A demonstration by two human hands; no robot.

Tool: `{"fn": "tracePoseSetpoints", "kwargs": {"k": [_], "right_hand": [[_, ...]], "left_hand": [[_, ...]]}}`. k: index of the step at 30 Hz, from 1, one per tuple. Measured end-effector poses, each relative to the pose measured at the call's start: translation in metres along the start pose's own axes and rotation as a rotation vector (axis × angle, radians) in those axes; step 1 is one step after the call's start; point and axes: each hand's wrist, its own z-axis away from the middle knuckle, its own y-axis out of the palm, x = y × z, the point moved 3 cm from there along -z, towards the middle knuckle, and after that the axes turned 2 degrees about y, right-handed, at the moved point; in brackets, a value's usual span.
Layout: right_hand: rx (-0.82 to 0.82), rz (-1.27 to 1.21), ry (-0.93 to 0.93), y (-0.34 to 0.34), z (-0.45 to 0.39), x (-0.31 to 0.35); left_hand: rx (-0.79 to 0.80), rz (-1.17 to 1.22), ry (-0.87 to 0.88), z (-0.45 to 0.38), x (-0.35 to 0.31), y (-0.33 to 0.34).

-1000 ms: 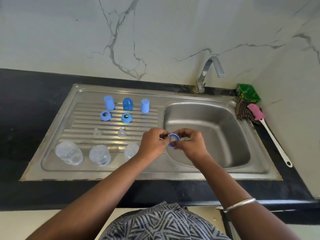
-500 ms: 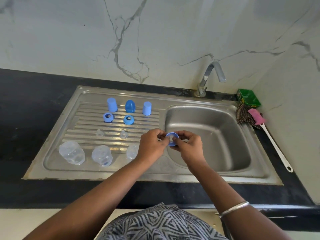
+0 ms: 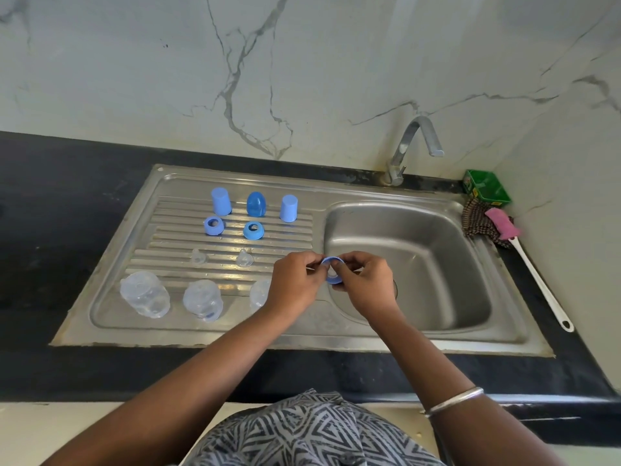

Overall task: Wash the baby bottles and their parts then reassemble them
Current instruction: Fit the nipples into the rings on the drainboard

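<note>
- A person's left hand (image 3: 295,280) and right hand (image 3: 364,280) meet over the near left edge of the sink basin (image 3: 437,264), fingers of both pinching a blue screw ring (image 3: 332,270) held tilted between them; a clear teat (image 3: 332,272) shows inside the ring.
- Just left of the hands, three clear bottles (image 3: 145,299) stand in a row along the front of the steel draining board (image 3: 141,230), the rightmost partly hidden by the left wrist.
- Behind the bottles lie two clear teats (image 3: 244,257), well apart from each other.
- Farther back sit two blue rings (image 3: 214,225), and behind them three blue caps (image 3: 256,204) in a row.
- A metal tap (image 3: 411,146) rises from the dark bench (image 3: 50,213) behind the basin.
- At the right, a green box (image 3: 485,190), a checked cloth (image 3: 475,223) and a pink-headed brush (image 3: 502,223) with a white handle rest on the bench.
- A silver bangle (image 3: 453,400) circles the right forearm.
</note>
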Motion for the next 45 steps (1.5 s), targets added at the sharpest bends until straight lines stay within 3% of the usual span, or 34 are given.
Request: {"fn": "tracePoseSetpoints", "kwargs": {"k": [7, 11, 20, 26, 31, 37, 45], "right_hand": [[-0.022, -0.141, 0.030, 0.007, 0.000, -0.008], [0.002, -0.234, 0.064, 0.007, 0.001, -0.010], [-0.004, -0.004, 0.010, 0.004, -0.006, -0.013], [-0.054, -0.136, 0.039, 0.006, -0.003, -0.015], [0.028, -0.262, 0.046, 0.009, 0.002, -0.013], [-0.043, -0.180, 0.015, 0.005, 0.000, -0.016], [0.022, -0.106, 0.017, 0.001, -0.002, -0.017]], "left_hand": [[-0.022, 0.044, -0.127, -0.001, 0.000, 0.003], [0.009, 0.002, -0.101, -0.003, 0.002, 0.002], [-0.035, -0.091, 0.013, -0.001, -0.002, 0.002], [-0.042, 0.002, -0.062, 0.002, -0.001, 0.004], [-0.030, -0.011, -0.089, -0.003, 0.001, 0.001], [-0.016, -0.035, -0.080, -0.001, 0.000, 0.004], [-0.005, -0.016, -0.056, -0.004, 0.002, 0.001]]}}
